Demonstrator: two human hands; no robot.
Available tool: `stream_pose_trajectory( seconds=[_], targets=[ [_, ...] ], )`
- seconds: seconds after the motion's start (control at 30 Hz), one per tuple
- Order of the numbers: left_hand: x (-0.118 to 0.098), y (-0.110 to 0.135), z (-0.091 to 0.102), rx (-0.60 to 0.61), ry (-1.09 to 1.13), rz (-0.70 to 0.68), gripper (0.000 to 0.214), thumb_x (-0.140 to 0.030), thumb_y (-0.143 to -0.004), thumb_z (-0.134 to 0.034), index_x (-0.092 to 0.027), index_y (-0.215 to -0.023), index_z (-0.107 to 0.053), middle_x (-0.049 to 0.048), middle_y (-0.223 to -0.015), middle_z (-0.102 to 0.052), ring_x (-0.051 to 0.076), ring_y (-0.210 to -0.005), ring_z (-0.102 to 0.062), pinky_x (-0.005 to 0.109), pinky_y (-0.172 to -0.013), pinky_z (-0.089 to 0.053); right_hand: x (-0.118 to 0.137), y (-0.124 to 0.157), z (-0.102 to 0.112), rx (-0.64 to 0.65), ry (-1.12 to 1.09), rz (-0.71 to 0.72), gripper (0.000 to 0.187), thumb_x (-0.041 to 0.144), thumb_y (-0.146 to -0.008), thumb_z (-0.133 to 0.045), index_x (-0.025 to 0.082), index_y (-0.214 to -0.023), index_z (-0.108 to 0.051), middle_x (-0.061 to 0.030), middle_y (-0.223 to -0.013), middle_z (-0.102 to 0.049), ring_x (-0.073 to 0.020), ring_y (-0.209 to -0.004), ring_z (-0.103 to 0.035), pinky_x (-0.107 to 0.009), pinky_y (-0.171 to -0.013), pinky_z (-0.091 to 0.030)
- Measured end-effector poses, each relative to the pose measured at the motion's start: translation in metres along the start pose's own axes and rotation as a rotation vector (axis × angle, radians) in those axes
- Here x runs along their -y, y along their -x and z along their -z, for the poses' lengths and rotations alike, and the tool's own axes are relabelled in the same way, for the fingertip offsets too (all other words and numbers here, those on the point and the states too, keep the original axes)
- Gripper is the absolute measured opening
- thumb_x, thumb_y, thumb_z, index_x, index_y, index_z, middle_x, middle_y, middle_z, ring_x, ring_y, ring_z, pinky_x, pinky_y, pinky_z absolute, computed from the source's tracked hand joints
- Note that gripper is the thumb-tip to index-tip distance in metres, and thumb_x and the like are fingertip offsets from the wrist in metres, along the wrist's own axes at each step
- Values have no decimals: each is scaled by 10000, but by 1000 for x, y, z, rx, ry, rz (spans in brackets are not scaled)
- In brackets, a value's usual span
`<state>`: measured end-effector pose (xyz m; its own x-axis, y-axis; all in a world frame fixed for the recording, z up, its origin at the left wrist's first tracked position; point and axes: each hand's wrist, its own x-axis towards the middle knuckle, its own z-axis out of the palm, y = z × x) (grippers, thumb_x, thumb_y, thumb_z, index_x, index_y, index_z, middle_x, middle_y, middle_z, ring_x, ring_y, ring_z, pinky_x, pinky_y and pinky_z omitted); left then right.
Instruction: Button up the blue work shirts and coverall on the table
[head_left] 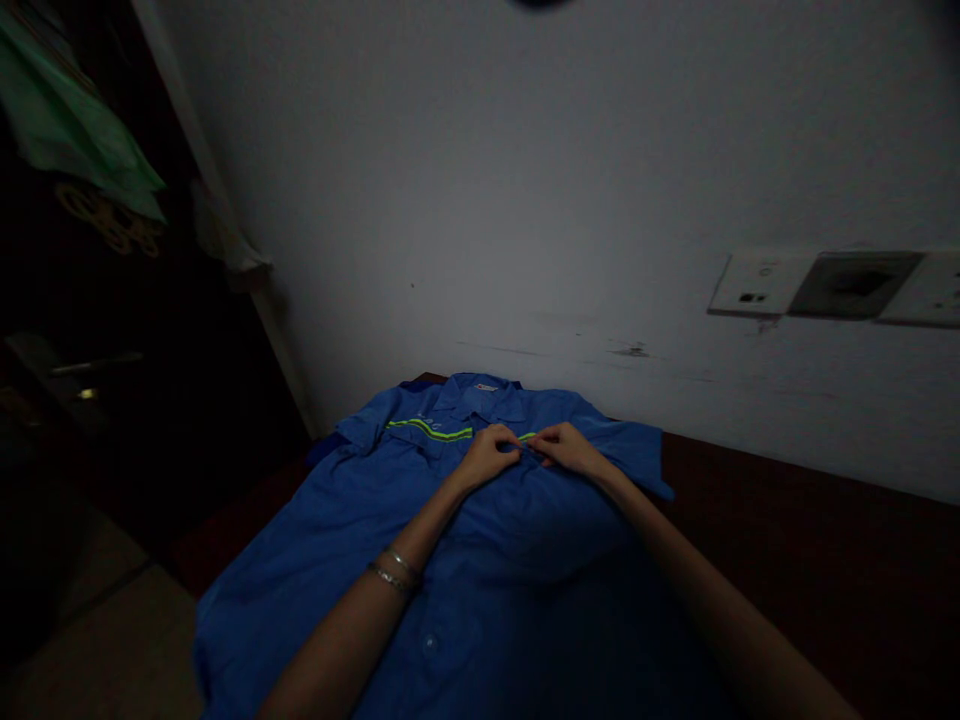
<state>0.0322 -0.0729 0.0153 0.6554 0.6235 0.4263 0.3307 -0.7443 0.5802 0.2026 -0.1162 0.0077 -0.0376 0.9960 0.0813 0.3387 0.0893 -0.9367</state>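
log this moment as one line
left hand: pinching shirt front | right hand: pinching shirt front | shirt: spread on table, collar toward wall

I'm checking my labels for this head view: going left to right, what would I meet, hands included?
Green cloth → bracelets → left hand → right hand → wall sockets.

Left hand [489, 456] and right hand [564, 447] pinch the shirt [352, 530], spread on the surface [817, 530] beside the wall [487, 200].
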Motion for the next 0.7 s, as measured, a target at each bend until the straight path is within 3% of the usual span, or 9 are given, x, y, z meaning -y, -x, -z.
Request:
stream_pose_trajectory(
  seconds=[0.17, 0.33, 0.43, 0.53, 0.6, 0.7],
  targets=[
    [-11, 7, 3, 57, -166, -74, 140, -155, -712, -547, -172, -796, -658, 40, -846, -568, 146, -853, -502, 265, -807, -390, 3, 0, -4, -37, 21, -131, 116, 183, -620, -635, 97, -688, -672, 12, -461, -573, -65, -409, -467, -157, -399, -358],
    [-30, 17, 3, 52, -236, -144, 158, -185, -727, -546, -190, -841, -655, 54, -894, -560, 162, -902, -474, 284, -828, -375, 8, 2, -5, -45, -73, -201, 111, 78, -572, -612, 101, -670, -660, 22, -412, -558, -73, -397, -478, -164, -409, -383],
    [-36, 19, 5, -95, -181, -1, 142, -226, -684, -600, -179, -805, -660, 48, -860, -593, 167, -870, -498, 289, -812, -374, 9, 1, -4, -54, -136, -242, 111, 59, -548, -613, 113, -637, -651, 22, -408, -560, -86, -411, -508, -176, -435, -422],
    [-32, 21, 10, -232, -143, 279, 172, -274, -708, -561, -132, -727, -656, 39, -715, -610, 147, -710, -527, 252, -673, -387, 9, 1, -5, -66, -191, -262, 110, 64, -533, -624, 120, -626, -640, 12, -439, -583, -97, -431, -535, -189, -461, -456],
    [-27, 22, 12, -209, -137, 427, 252, -332, -711, -543, -109, -652, -646, 20, -594, -579, 128, -591, -505, 220, -556, -346, 9, 1, -5, -71, -218, -254, 105, 63, -532, -620, 120, -619, -629, 12, -435, -580, -100, -426, -538, -194, -463, -462],
    [-21, 21, 10, -148, -133, 521, 361, -414, -699, -529, -105, -527, -600, -14, -461, -480, 97, -478, -432, 206, -469, -254, 8, 1, -6, -72, -232, -249, 101, 49, -529, -605, 122, -598, -609, 20, -410, -562, -100, -412, -535, -193, -453, -459]
  ],
)
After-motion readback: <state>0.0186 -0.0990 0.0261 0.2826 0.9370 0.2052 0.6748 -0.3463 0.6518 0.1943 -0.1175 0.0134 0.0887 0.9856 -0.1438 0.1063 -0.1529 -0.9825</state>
